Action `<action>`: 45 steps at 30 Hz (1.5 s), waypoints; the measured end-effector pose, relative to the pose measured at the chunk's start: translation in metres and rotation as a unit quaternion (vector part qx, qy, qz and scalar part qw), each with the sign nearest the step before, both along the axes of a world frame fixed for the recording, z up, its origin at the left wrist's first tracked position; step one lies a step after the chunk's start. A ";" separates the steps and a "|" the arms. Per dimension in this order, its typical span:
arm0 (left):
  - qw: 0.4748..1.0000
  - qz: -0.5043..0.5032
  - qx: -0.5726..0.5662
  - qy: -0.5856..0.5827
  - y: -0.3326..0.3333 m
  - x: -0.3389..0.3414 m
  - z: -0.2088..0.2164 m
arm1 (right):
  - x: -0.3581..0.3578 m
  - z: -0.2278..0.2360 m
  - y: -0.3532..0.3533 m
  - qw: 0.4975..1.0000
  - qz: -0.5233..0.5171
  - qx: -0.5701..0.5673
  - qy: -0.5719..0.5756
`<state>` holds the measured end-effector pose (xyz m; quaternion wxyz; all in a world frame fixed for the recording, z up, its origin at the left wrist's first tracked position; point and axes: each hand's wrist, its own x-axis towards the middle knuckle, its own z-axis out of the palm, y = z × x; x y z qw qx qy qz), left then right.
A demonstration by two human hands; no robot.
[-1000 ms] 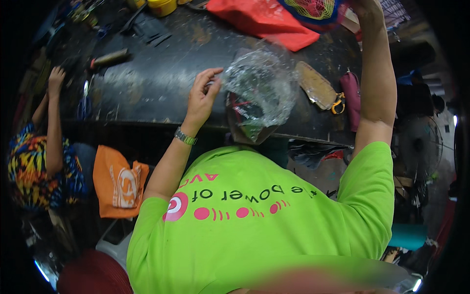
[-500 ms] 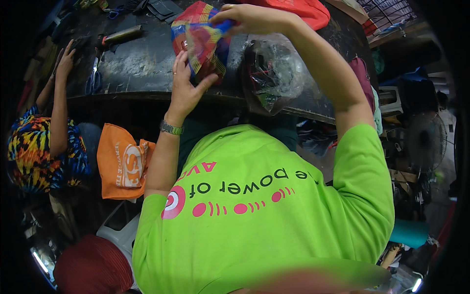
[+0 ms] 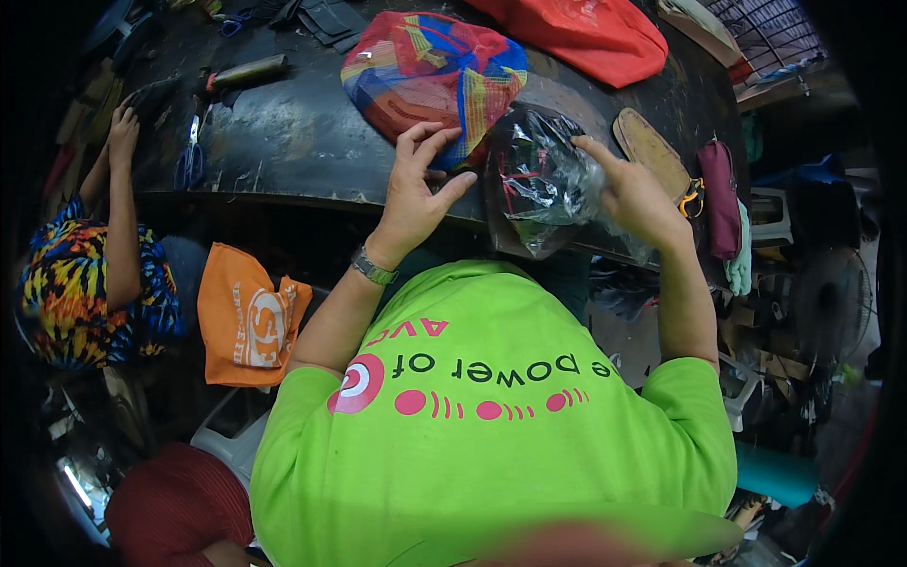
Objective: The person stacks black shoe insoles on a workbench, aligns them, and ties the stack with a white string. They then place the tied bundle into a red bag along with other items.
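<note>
A red, blue and yellow mesh bag [image 3: 406,80] lies bunched on the dark worktable, with something brown showing through its weave. My left hand [image 3: 416,194] is open at its near edge, fingers bent and thumb apart, fingertips by the mesh. To the right, a clear plastic bag [image 3: 543,180] with dark, red-edged contents hangs slightly over the table's front edge. Over that bag's right side is my right hand [image 3: 642,198], index finger stretched out onto the plastic. Its other fingers are partly hidden, but no firm grip shows.
Blue-handled scissors [image 3: 190,163] and a hammer-like tool [image 3: 244,74] lie left on the table [image 3: 283,142]. A red bag [image 3: 586,38] is at the back. Rightward are a tan sole-shaped piece [image 3: 652,151] and a maroon pouch [image 3: 720,198]. A co-worker's hand [image 3: 123,137] rests far left.
My right hand has let go of the mesh bag and come down right to the plastic bag. The mesh bag, lifted before, now lies spread out. My left hand has shifted slightly right in view.
</note>
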<state>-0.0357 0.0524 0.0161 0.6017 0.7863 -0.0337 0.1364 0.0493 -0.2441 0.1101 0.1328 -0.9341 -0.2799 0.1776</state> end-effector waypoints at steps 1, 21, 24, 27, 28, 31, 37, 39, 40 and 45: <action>0.999 0.010 0.045 -0.018 -0.004 0.002 -0.001 | 0.006 -0.005 -0.003 0.997 -0.036 0.071 -0.022; 0.985 0.056 -0.150 -0.060 0.052 0.031 0.060 | 0.179 -0.062 -0.174 0.885 -0.378 0.177 -0.207; 0.976 -0.015 -0.176 -0.128 0.051 0.008 0.093 | 0.155 -0.078 -0.144 0.939 -0.243 -0.137 -0.202; 0.963 -0.195 -0.114 -0.148 0.034 -0.019 0.131 | 0.123 -0.042 -0.101 0.908 -0.245 -0.111 -0.321; 0.942 -0.283 -0.095 -0.151 0.027 -0.022 0.142 | 0.115 -0.028 -0.085 0.887 -0.196 -0.078 -0.410; 0.855 -0.398 -0.226 -0.246 -0.022 -0.020 0.154 | 0.106 0.002 -0.042 0.889 -0.128 0.062 -0.435; 0.796 -0.507 -0.248 -0.220 -0.053 -0.027 0.167 | 0.071 -0.042 0.030 0.941 -0.025 0.279 -0.188; 0.790 -0.528 -0.233 -0.207 -0.054 -0.031 0.167 | 0.057 -0.062 0.051 0.937 -0.012 0.297 -0.186; 0.792 -0.532 -0.221 -0.203 -0.054 -0.032 0.167 | 0.050 -0.070 0.060 0.932 -0.016 0.315 -0.181; 0.815 -0.526 -0.195 -0.145 -0.035 -0.020 0.166 | 0.039 -0.078 0.063 0.908 -0.054 0.369 -0.189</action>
